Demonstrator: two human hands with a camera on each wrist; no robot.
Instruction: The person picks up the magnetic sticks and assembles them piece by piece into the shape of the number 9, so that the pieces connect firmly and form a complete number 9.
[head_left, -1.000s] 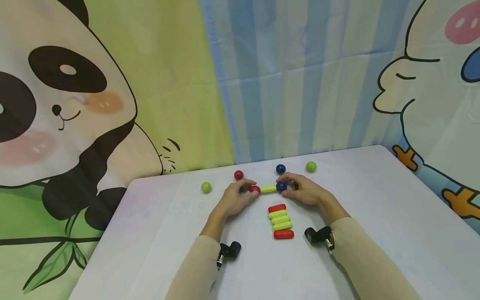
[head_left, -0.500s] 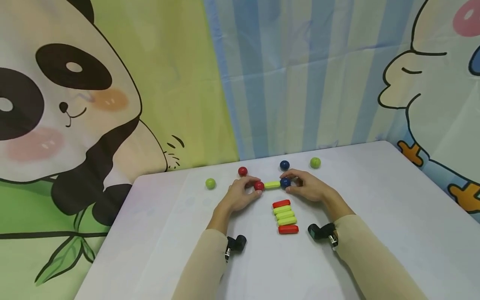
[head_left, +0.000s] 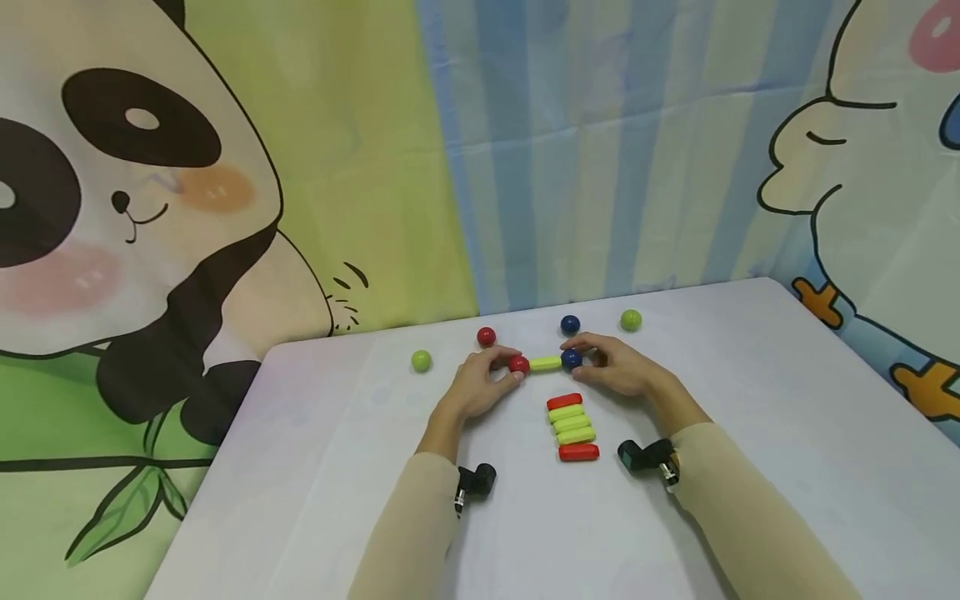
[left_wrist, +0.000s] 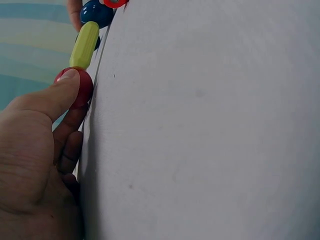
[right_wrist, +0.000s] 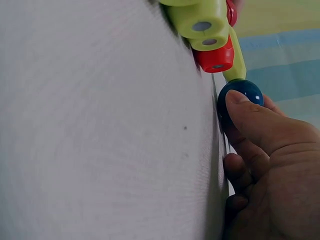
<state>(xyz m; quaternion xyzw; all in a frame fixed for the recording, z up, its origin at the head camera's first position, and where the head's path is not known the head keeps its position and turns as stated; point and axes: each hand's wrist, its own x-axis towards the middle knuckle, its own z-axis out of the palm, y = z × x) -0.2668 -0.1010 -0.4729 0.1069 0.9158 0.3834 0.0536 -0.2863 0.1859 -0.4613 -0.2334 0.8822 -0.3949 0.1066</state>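
My left hand [head_left: 477, 385] pinches a red ball [left_wrist: 84, 90] between thumb and fingers. A yellow-green rod [head_left: 545, 363] runs from that ball to a blue ball [head_left: 572, 359], the three forming one straight piece low over the table. My right hand [head_left: 617, 365] pinches the blue ball, its thumb [right_wrist: 245, 107] laid across the near side in the right wrist view. Closer to the person lies a row of loose rods: a red rod [head_left: 564, 401] at the far end, several yellow-green rods [head_left: 572, 422] and another red rod [head_left: 579, 452] at the near end.
Behind the hands stand another red ball [head_left: 486, 337], a second blue ball [head_left: 570, 325] and a green ball [head_left: 631, 320]. One more green ball [head_left: 422, 361] lies left of the left hand. The white table [head_left: 337, 467] ends at a printed curtain [head_left: 555, 167].
Both hands keep their pinch on the balls at the two ends of the rod. The head view has shifted slightly; the loose rods and other balls stay in place on the table.
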